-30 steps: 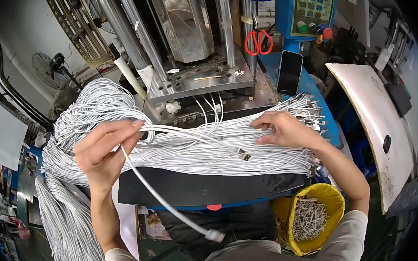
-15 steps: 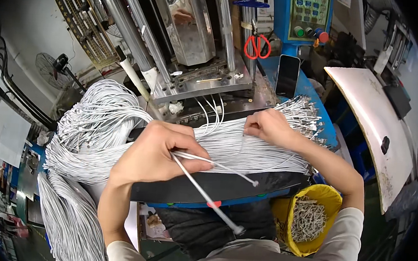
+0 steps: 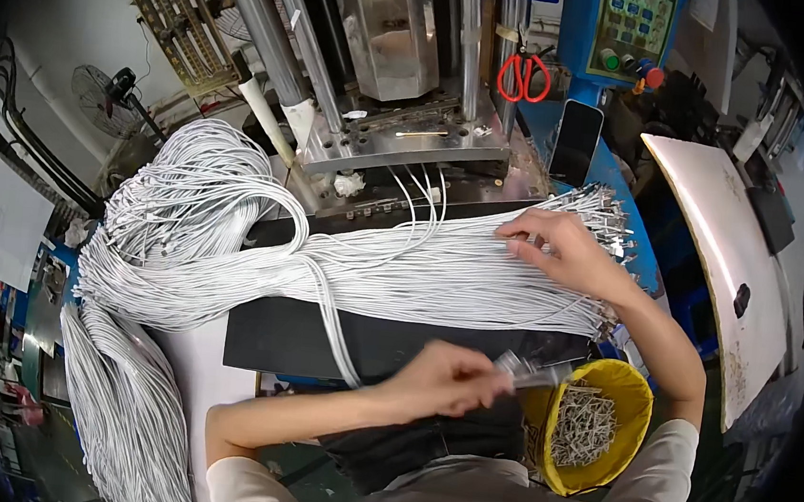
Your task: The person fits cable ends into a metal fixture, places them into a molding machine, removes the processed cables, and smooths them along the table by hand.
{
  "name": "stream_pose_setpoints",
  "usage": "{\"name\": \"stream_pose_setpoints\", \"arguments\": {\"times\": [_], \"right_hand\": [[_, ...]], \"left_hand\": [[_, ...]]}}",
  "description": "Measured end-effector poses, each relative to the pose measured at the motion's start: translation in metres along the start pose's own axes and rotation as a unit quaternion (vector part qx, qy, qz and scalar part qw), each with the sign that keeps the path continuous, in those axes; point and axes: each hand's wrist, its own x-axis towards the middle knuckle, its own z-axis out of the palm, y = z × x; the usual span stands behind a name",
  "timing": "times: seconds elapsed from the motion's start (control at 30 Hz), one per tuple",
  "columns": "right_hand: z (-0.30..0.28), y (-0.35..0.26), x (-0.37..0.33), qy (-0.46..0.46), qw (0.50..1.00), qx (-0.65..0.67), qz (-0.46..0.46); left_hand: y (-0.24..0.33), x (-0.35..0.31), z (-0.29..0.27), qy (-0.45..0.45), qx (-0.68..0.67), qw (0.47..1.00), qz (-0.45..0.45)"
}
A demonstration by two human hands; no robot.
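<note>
My left hand (image 3: 453,380) is in front of the black work surface, left of the yellow bin (image 3: 645,406), its fingers curled. Pale, see-through pieces (image 3: 533,371), smeared by motion, show at its fingertips beside the bin's rim; their exact kind is unclear. Over the right part of a broad bundle of white cables (image 3: 400,275), my right hand (image 3: 565,251) has thumb and forefinger apart, with nothing visible between them. Metal connector ends (image 3: 614,227) crowd the bundle's right end. A few white cables (image 3: 330,326) drape across the black surface (image 3: 261,334) and over its front edge.
Behind the cables stands a metal press (image 3: 411,151) with upright columns. Red-handled scissors (image 3: 524,78), a phone (image 3: 576,142) and a blue control box (image 3: 631,32) are at the right back. Short pale scraps (image 3: 584,426) lie in the bin. More cables (image 3: 130,409) hang at the left.
My left hand has moved right and toward me, from the cables to beside the bin. The cables it held now drape over the front edge. My right hand has shifted slightly right and its fingers have parted.
</note>
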Motion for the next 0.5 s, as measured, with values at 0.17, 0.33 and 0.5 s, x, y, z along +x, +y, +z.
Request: {"name": "stream_pose_setpoints", "arguments": {"times": [0.17, 0.33, 0.5], "right_hand": [[-0.002, 0.023, 0.046, -0.020, 0.992, 0.064, 0.105], [0.049, 0.048, 0.117, -0.096, 0.991, -0.018, 0.087], [0.091, 0.060, 0.121, -0.023, 0.981, -0.192, -0.012]], "left_hand": [[-0.020, -0.023, -0.054, 0.252, -0.075, 0.955, 0.141], [-0.025, -0.025, -0.053, 0.298, -0.107, 0.935, 0.159], [-0.028, -0.027, -0.055, 0.305, -0.113, 0.932, 0.159]]}}
